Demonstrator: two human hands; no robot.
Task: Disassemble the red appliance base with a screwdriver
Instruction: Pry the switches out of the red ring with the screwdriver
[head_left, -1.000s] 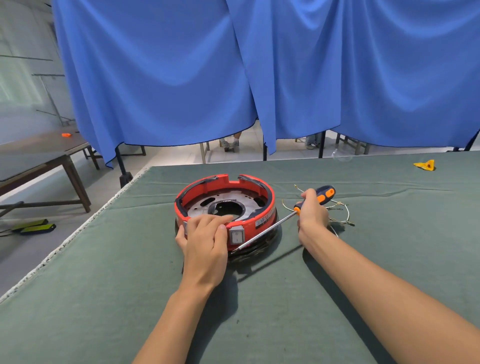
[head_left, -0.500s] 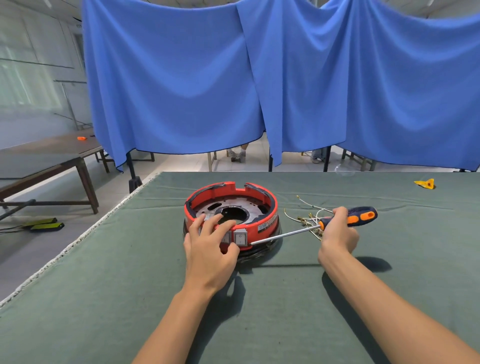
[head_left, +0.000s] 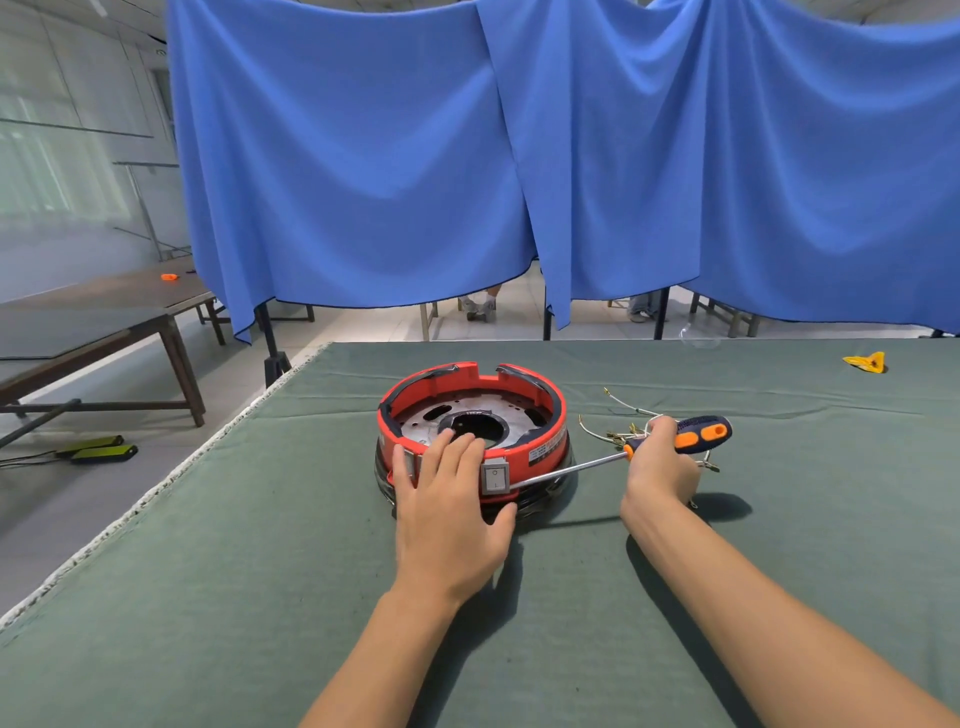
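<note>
The right hand (head_left: 662, 457) grips the screwdriver (head_left: 613, 457), its shaft lying nearly level and pointing left into the near wall of the red appliance base (head_left: 540, 415), which the left hand (head_left: 447, 499) presses flat-fingered onto the green table (head_left: 208, 597).

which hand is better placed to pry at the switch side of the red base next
Right. The right hand grips the orange-and-blue-handled screwdriver, its tip beside the grey rocker switch. The left hand rests on the round red plastic appliance base, steadying it.

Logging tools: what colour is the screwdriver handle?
Dark blue with orange inserts; head view shows the screwdriver.
</note>
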